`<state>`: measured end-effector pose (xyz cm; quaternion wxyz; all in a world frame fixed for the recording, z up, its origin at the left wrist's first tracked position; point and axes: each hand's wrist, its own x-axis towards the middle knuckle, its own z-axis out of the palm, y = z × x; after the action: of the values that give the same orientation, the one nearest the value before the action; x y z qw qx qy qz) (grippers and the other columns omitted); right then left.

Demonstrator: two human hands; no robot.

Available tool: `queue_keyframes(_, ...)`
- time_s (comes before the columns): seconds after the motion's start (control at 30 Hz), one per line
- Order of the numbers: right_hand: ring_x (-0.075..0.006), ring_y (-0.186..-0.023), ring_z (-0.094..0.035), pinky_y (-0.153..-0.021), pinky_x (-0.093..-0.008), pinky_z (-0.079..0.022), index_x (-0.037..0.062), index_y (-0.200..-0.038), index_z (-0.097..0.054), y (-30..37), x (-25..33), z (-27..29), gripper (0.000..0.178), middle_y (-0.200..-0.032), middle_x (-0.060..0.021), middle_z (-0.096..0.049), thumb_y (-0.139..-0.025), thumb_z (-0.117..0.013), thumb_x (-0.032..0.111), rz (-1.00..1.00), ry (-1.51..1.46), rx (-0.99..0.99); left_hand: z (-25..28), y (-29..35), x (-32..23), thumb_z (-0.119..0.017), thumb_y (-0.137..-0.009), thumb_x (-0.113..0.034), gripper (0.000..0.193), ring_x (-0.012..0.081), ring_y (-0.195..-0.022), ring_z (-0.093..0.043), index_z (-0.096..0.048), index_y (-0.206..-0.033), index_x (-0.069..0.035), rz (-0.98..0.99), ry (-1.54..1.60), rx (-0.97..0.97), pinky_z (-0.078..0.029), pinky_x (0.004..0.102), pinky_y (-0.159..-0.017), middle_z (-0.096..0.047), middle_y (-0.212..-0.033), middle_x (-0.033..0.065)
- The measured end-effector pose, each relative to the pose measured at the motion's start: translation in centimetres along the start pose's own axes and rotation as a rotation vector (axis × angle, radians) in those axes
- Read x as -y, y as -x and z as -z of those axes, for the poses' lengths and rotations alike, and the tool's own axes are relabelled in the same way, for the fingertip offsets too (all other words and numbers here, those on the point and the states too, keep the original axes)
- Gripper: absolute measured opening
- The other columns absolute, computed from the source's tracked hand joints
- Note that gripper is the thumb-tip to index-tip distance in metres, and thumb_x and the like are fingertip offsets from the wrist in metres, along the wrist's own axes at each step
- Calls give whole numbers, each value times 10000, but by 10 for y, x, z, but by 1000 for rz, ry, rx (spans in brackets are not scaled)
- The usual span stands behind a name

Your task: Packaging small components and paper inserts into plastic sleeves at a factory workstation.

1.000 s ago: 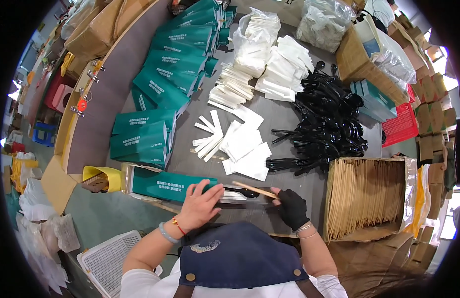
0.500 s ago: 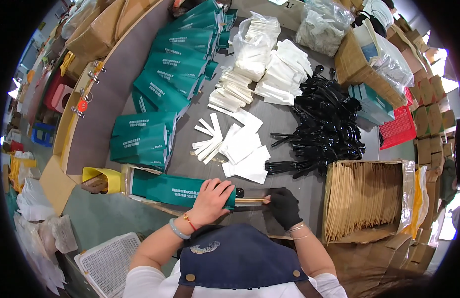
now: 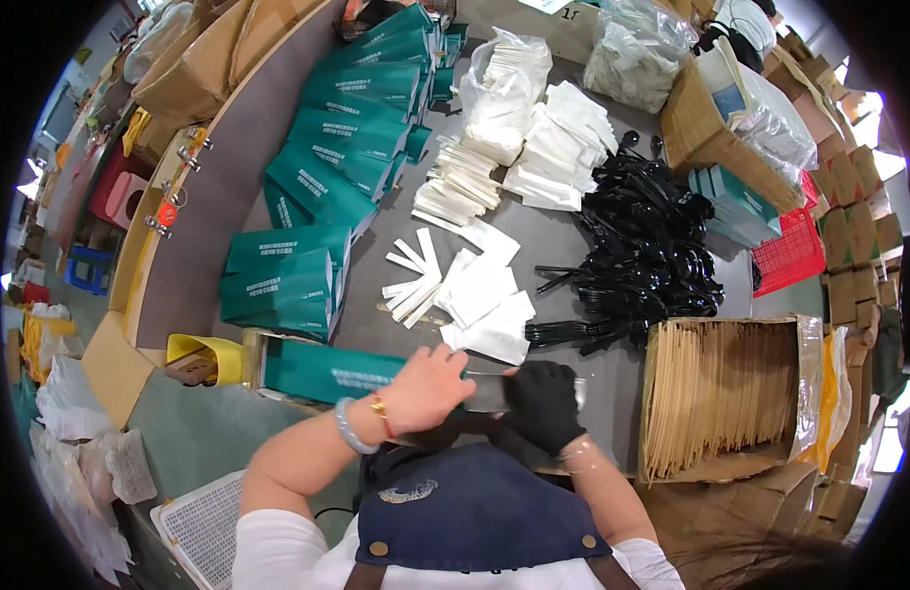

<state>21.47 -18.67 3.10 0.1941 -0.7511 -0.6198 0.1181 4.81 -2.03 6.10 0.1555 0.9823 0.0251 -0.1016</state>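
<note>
My left hand (image 3: 430, 388) lies over the right end of a teal paper sleeve (image 3: 317, 370), fingers stretched out and slightly apart. That sleeve rests in a long, low cardboard box (image 3: 253, 362) at the table's front edge. Just right of it, my right hand (image 3: 543, 405), in a black glove, is closed with its fingers curled down; what they hold, if anything, is hidden. A shiny grey strip (image 3: 487, 392) shows between the hands. Beyond them lie white paper packets (image 3: 494, 324), and farther right a heap of black plastic spoons and forks (image 3: 651, 246).
A box of wooden chopsticks (image 3: 720, 398) stands at the right. Teal sleeves (image 3: 317, 187) fan out in stacks along the left. White packets (image 3: 563, 147) and a plastic bag of them (image 3: 504, 98) lie at the back. A yellow container (image 3: 207, 358) sits left of the low box.
The chopsticks and black spoon at the sleeve's mouth have gone from view. My right hand has moved left and curled; my left hand has shifted slightly right and up, its fingers reaching past the sleeve.
</note>
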Motion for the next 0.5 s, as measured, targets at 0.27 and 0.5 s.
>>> queue_keyframes(0.27, -310, -922, -570, -780, -436, -433, 88, -1051, -579, 13, -15, 36, 608, -957, -89, -582, -552, -855, 300, -169, -42, -116, 37, 54, 93, -717, -633, -128, 402, 385, -1131, -486, -623, -1015, -50, 412, -260, -575, -413, 482, -944, -518, -1206, 197)
queue_keyframes(0.5, -263, -967, -561, -853, -429, -374, 122, -1089, -608, 7, 12, 30, 610, -1036, -65, -592, -585, -822, 391, -143, 107, 83, -81, 44, 6, -840, -619, -441, 924, 420, -1296, -309, -448, -1353, -42, 760, 246, -579, -179, 624, -1079, -379, -1387, 177)
